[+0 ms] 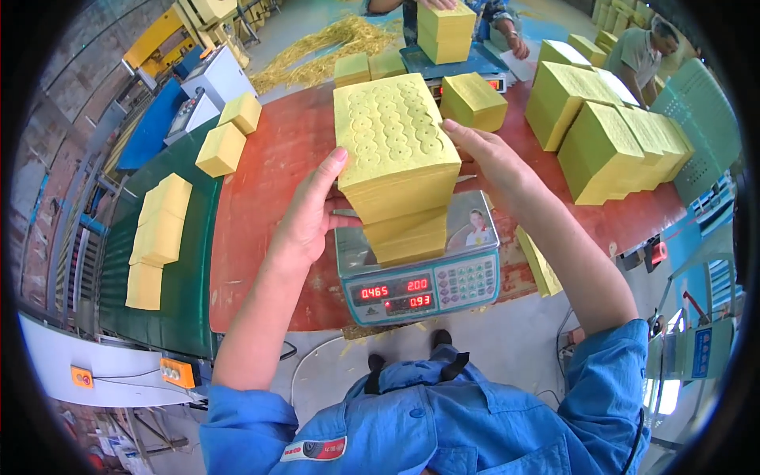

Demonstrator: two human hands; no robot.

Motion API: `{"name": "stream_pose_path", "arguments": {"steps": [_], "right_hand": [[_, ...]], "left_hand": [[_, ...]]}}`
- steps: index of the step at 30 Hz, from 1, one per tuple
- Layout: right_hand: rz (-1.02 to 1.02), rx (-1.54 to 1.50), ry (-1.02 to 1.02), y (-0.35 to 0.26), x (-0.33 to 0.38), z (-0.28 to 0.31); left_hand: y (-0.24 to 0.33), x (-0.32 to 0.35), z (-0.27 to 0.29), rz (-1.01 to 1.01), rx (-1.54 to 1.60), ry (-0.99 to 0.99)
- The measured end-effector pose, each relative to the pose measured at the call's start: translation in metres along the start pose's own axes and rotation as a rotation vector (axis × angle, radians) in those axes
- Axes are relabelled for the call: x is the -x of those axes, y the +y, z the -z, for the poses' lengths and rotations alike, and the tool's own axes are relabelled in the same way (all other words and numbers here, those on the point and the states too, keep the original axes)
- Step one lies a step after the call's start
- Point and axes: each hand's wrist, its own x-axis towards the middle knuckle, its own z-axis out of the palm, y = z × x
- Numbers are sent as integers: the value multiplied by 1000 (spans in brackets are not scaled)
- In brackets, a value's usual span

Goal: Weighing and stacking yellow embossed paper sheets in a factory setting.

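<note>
A tall block of yellow paper sheets (400,142), stamped on top with rows of round coin-like patterns, is gripped between my two hands. My left hand (311,207) presses on its left side, thumb up along the near edge and fingers lower down. My right hand (497,162) holds the right side, its thumb near the top edge and its fingers partly hidden. Directly beneath is another portion of the yellow stack (408,237), over the pan of a digital scale (419,286) with lit red digits. Whether the two portions touch cannot be told.
The scale stands on a red table (265,229). Yellow paper blocks (602,150) crowd the right side; others (162,222) lie on a green conveyor (119,277) at left. Across the table, a person's hand (514,43) is near a second scale (467,70). Loose yellow strips (324,47) lie beyond.
</note>
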Motion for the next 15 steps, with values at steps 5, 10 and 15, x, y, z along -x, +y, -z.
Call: {"name": "stream_pose_path", "arguments": {"steps": [5,10,15], "right_hand": [[2,102,-22,-5,1,-4],[0,198,-4,-3,-3,-3],[-10,201,23,-5,7,-10]], "left_hand": [[-3,2,2,-11,8,35],[-6,-1,7,-1,-20,27],[-8,0,9,11,-105,30]]}}
